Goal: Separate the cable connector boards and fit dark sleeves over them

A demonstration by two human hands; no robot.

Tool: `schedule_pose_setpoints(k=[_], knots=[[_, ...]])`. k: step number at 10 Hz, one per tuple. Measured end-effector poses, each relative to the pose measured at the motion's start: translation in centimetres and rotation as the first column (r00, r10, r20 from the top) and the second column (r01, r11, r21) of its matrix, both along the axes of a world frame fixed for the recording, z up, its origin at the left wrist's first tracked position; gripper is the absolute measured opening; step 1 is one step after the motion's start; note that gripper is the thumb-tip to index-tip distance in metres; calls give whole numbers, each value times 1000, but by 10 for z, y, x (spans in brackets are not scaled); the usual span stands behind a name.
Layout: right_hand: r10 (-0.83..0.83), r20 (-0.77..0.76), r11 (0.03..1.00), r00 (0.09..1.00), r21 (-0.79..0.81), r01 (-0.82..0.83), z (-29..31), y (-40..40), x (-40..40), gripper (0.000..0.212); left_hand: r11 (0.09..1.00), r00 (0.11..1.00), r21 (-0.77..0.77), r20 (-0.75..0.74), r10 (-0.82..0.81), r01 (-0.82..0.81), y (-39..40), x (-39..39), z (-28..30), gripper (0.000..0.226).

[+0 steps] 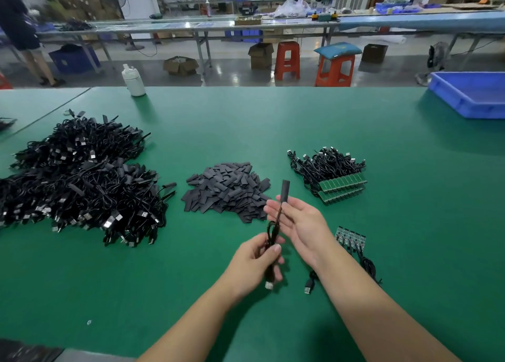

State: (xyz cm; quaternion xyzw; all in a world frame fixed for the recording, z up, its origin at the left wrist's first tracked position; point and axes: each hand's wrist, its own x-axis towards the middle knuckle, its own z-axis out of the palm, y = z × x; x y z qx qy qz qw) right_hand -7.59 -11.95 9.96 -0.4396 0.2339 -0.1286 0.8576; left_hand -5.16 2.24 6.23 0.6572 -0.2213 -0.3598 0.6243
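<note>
My left hand grips a coiled black cable above the green table; its USB plug hangs below the fist. The cable's upper end wears a dark sleeve that stands upright between the fingers of my right hand, which holds it just under the sleeve. A pile of loose dark sleeves lies just beyond my hands. A short joined strip of connector boards with cables lies to the right of my right wrist. Farther right sits a bundle of cables with green board strips.
A large heap of sleeved black cables covers the table's left side. A white bottle stands at the far edge, and a blue plastic bin sits at the far right. Benches, stools and a person stand beyond the table.
</note>
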Motion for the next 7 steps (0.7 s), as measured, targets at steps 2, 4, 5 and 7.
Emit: schedule_pose_setpoints(k=[2, 4, 5, 7], knots=[[-67, -579, 87, 813, -815, -573, -35, -21, -24, 34, 863, 814, 214, 491, 310, -458, 48, 92, 31, 15], [-198, -656, -272, 728, -677, -684, -60, -45, -53, 28, 309, 476, 448, 879, 17, -839, 136, 199, 56, 35], [-220, -662, -314, 716, -647, -695, -56, -54, -62, 26, 69, 578, 595, 798, -168, -801, 152, 216, 51, 37], [-135, -542, -127, 829, -821, -557, -31, -60, -67, 21, 355, 220, 260, 964, -149, -898, 124, 189, 33, 23]])
